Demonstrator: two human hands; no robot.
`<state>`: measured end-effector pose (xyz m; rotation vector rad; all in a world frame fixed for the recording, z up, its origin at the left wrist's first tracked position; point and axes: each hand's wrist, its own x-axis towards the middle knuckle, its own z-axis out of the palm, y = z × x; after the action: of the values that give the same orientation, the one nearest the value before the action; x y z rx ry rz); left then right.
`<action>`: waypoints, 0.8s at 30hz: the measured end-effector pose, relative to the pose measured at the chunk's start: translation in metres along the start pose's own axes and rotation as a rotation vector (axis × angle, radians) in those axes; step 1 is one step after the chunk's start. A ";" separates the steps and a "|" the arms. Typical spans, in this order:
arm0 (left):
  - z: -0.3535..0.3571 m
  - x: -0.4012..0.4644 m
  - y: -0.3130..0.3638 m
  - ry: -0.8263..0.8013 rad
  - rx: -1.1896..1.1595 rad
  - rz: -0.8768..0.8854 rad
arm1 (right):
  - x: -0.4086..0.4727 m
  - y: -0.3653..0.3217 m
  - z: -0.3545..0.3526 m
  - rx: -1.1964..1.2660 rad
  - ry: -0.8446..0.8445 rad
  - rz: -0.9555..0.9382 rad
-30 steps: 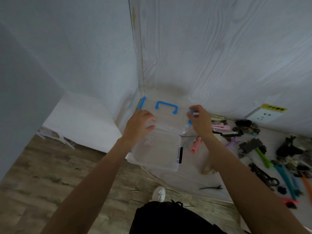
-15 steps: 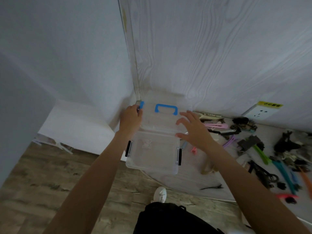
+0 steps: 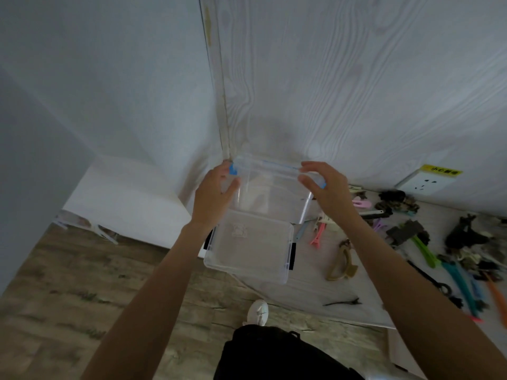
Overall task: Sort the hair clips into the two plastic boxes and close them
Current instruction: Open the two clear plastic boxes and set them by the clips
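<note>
A clear plastic box with blue latches (image 3: 271,193) is in the corner by the wall, its top tilted up so the blue handle shows edge-on. My left hand (image 3: 212,196) grips its left end and my right hand (image 3: 329,190) grips its right end at the blue latch. In front of it a second clear box with black latches (image 3: 255,248) lies on the white table with nothing inside. Hair clips lie loose to the right: a pink clip (image 3: 318,234), a tan claw clip (image 3: 343,263), a thin black clip (image 3: 341,302) and a mixed pile (image 3: 466,242).
The wood-grain wall rises right behind the boxes, with a socket (image 3: 425,182) at the right. The table's front edge (image 3: 301,305) runs just below the black-latched box. Below it are wooden floor and a white shoe (image 3: 259,314).
Both hands moved out to the ends of the blue-latched box, and its top has swung up from lying flat. The view has shifted slightly.
</note>
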<state>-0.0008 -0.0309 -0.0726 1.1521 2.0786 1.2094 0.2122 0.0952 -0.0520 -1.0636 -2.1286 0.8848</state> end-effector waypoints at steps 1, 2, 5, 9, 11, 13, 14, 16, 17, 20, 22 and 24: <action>0.001 0.001 0.001 -0.014 -0.040 -0.042 | 0.002 -0.002 0.001 0.013 0.011 -0.010; 0.002 0.003 0.001 -0.007 -0.075 -0.080 | 0.003 -0.005 0.003 0.023 0.020 -0.024; 0.004 0.007 0.001 0.070 -0.084 -0.115 | 0.006 -0.012 0.010 0.045 -0.017 -0.018; 0.001 0.002 -0.003 0.111 0.055 -0.040 | 0.008 -0.017 0.014 0.100 -0.037 0.082; -0.001 -0.003 -0.005 0.092 0.183 0.029 | 0.014 -0.023 0.008 0.114 0.026 0.113; -0.003 -0.004 -0.009 0.042 0.311 0.089 | 0.026 -0.027 0.002 0.072 0.085 0.097; -0.004 -0.005 -0.012 0.005 0.348 0.117 | 0.033 -0.028 0.002 0.048 0.105 0.094; -0.005 -0.007 -0.015 -0.061 0.377 0.172 | 0.047 -0.026 0.007 0.016 0.114 0.117; -0.005 -0.008 -0.016 -0.088 0.387 0.206 | 0.051 -0.023 0.011 0.017 0.106 0.152; -0.007 -0.011 -0.017 -0.167 0.440 0.309 | 0.048 -0.009 0.022 0.042 0.113 0.284; -0.009 -0.013 -0.017 -0.180 0.461 0.337 | 0.036 0.001 0.027 0.039 0.088 0.364; -0.010 -0.015 -0.019 -0.160 0.481 0.332 | 0.022 0.008 0.031 0.082 -0.001 0.384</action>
<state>-0.0089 -0.0530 -0.0842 1.8050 2.1726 0.7235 0.1817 0.1078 -0.0720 -1.4563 -1.8998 1.1356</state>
